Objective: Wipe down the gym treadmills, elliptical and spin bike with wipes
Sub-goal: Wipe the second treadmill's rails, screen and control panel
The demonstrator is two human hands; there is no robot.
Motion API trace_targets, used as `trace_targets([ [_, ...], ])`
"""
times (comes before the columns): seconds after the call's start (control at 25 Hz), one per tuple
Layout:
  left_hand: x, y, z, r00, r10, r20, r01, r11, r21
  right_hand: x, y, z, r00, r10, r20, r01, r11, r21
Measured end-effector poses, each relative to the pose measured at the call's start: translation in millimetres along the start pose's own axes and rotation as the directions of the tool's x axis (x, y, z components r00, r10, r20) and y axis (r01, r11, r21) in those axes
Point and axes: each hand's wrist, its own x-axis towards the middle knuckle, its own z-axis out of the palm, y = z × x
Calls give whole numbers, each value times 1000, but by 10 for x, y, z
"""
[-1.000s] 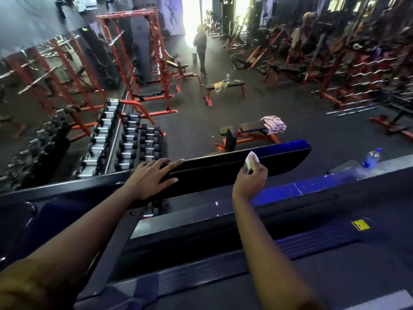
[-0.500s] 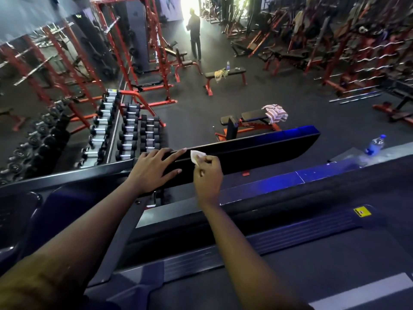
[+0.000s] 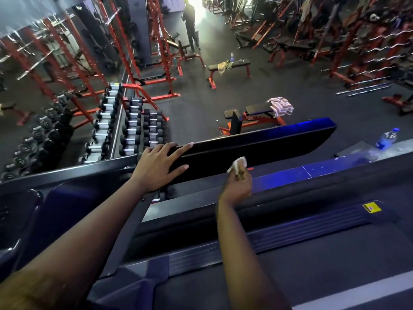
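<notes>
Treadmill (image 3: 279,233) is seen from above, filling the lower frame, with its black handrail (image 3: 268,142) running left to right across the middle. At far left, a dumbbell rack (image 3: 131,130) is stood on the floor beside a mirror wall, with red squat racks (image 3: 156,52) behind it. Left grip (image 3: 156,166) is laid flat on the handrail's left end, fingers straight and spread, nothing held. Further back, a person (image 3: 191,25) is seen standing near a bright doorway. Right of the left grip, a white wipe (image 3: 238,164) is bunched and pinched in the curled fingers of the right grip (image 3: 238,184). The wipe is held up against the handrail's lower edge, about mid-length; actual contact cannot be confirmed. A flat bench (image 3: 241,63) with a yellow cloth and a small bottle on it is set on the floor beyond. Nearer, an adjustable bench (image 3: 257,109) is draped with a striped towel (image 3: 280,107) at its right end. A yellow sticker (image 3: 371,207) is fixed on the treadmill's ribbed side rail at right. A water bottle (image 3: 387,138) is stood on a ledge at far right, well apart from both grips.
</notes>
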Motion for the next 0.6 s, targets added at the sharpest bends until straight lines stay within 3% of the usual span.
trace_targets([
  [0.24, -2, -6, -4, 1000, -4, 10, 4, 1000, 5, -633, 142, -22, 966, 4, 260, -3, 1000, -2],
  [0.36, -9, 5, -5, 1000, -10, 7, 10, 1000, 6, -134, 261, -173, 991, 76, 108, -76, 997, -4],
  [0.44, -10, 9, -4, 1000, -13, 6, 13, 1000, 3, 242, 161, -240, 987, 162, 0, -160, 977, 139],
  [0.6, -4, 17, -7, 1000, -7, -3, 7, 1000, 2, 429, 56, -152, 982, 180, -62, -170, 977, 131],
])
